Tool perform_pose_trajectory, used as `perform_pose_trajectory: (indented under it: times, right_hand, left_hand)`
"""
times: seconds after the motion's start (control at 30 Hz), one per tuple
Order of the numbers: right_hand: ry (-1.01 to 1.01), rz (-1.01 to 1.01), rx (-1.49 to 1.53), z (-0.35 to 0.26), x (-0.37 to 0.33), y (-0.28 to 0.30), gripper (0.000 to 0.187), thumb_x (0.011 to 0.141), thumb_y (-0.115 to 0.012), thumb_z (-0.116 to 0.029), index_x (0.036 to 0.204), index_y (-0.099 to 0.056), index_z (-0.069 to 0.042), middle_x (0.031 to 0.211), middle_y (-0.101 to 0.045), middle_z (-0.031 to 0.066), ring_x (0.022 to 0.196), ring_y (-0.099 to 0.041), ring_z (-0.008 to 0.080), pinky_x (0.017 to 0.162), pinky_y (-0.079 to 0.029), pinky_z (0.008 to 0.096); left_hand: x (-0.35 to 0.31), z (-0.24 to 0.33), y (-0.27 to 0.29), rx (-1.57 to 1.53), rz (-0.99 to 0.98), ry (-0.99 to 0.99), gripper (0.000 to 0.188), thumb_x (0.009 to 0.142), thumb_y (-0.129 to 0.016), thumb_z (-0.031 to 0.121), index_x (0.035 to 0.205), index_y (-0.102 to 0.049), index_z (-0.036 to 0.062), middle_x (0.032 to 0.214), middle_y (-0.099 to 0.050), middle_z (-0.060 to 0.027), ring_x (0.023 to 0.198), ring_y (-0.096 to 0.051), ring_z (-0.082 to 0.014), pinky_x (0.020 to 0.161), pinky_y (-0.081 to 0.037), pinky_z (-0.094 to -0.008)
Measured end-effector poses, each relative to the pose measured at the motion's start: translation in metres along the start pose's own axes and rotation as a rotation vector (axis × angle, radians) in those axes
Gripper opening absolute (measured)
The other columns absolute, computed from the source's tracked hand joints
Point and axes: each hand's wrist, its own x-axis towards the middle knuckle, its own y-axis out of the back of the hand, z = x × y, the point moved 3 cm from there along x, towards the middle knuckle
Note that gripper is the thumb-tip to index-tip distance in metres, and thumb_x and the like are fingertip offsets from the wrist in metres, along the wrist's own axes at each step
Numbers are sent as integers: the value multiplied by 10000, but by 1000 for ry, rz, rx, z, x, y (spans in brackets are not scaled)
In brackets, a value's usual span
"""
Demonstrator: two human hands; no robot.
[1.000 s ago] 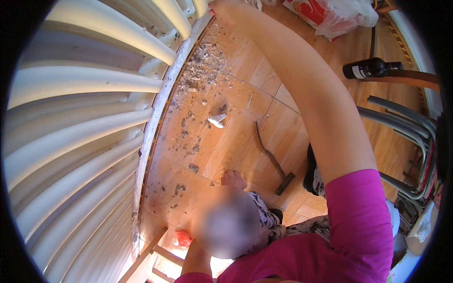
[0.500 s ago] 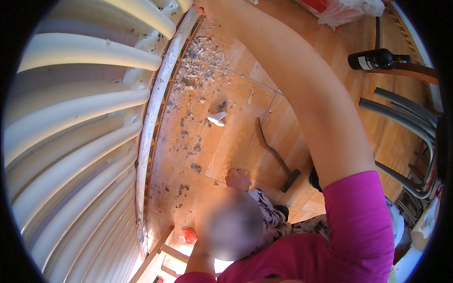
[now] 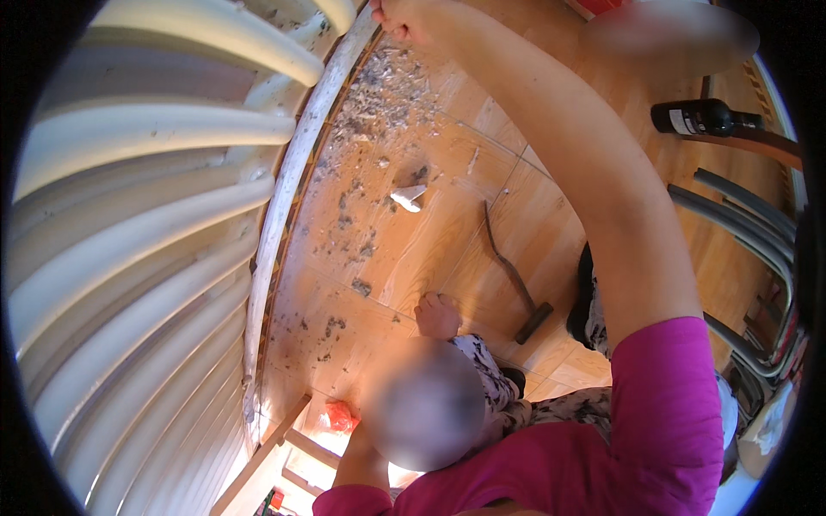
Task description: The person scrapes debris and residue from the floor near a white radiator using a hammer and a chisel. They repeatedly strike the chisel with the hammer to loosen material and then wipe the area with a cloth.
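My right arm reaches far up the view. At the top edge, my right hand [image 3: 400, 19] has bent, closed fingers beside the upper end of a long whitish pipe [image 3: 297, 159]. The top edge partly cuts this hand off, hiding what its fingers hold, if anything. My left forearm [image 3: 360, 464] runs up behind a blurred patch. Above that patch, my left hand [image 3: 437, 316] shows, its fingers curled in near my patterned trouser leg [image 3: 484, 365]. Cream radiator columns [image 3: 155, 131] fill the left side. Grey fluff and debris [image 3: 379, 95] lie on the floor along the pipe.
A crumpled white scrap [image 3: 408, 198] lies amid the debris. Right of it is a thin dark rod with a short crosspiece [image 3: 535, 323]. A dark bottle [image 3: 701, 117] and grey metal tubes [image 3: 740, 219] stand farther right. A red bag [image 3: 339, 416] sits by a wooden frame [image 3: 267, 456].
The view has shifted slightly, so the floor items sit a little farther right. More of my right hand shows at the top. My left hand stays near the trouser leg.
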Motion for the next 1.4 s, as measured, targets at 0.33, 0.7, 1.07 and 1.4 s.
perform_pose_trajectory:
  times: [0.33,0.7,1.07,1.4]
  right_hand:
    - [6,-83,-51,-18,-84,-40,242,972,-518,-138,1187,-608,-74,790,-639,42,563,-521,116,578,-491,320]
    - [334,-149,-382,16,-66,-90,221,916,-613,-214,1013,-672,-24,787,-683,80,663,-632,179,671,-546,349]
    - [-33,-278,131,29,15,-67,319,901,-512,49,1200,-560,-52,899,-649,66,512,-458,128,443,-394,298]
    - [-100,-76,25,-22,-92,-59,218,911,-515,-27,1111,-590,-70,913,-668,21,514,-452,120,513,-482,299]
  left_hand:
    - [0,-4,14,-12,22,-8,172,731,-603,200,798,-568,45,873,-511,-132,796,-521,-296,661,-428,-441]
    - [1,-3,10,-46,-39,32,230,823,-582,252,849,-603,24,921,-544,-145,864,-544,-317,710,-440,-453]
    - [4,4,13,20,94,-10,144,771,-573,169,789,-592,27,850,-530,-147,809,-533,-307,666,-427,-436]
    - [2,0,20,-81,4,21,163,779,-559,154,829,-609,7,878,-537,-150,830,-533,-314,678,-428,-444]
